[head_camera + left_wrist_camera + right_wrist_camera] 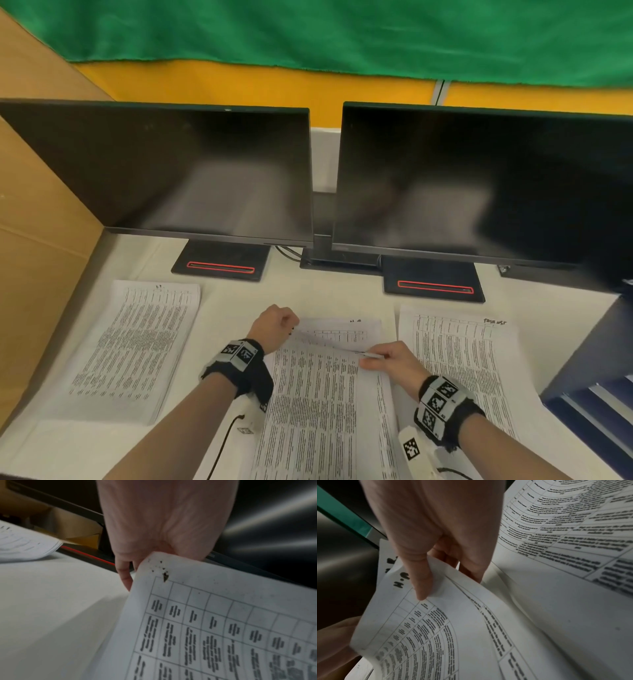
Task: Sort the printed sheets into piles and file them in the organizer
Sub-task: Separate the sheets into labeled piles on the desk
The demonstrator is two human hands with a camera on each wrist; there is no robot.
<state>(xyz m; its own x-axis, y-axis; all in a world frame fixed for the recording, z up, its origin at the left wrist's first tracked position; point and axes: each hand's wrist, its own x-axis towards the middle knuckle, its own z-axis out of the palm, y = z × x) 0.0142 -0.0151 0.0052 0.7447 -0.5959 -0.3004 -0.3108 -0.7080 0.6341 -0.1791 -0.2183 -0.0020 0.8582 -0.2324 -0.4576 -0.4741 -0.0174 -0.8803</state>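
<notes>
Together, both hands (274, 325) pinching top sheet (318, 377)

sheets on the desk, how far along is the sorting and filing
Sorting looks well underway: a left pile and a right pile lie on the desk. In hand: the left hand and right hand pinch the top sheet of the middle pile. Left: filing. The dark organizer at right appears to hold none yet.

Both hands (274, 325) (394, 359) forward, fingers curled, pinching.
</notes>
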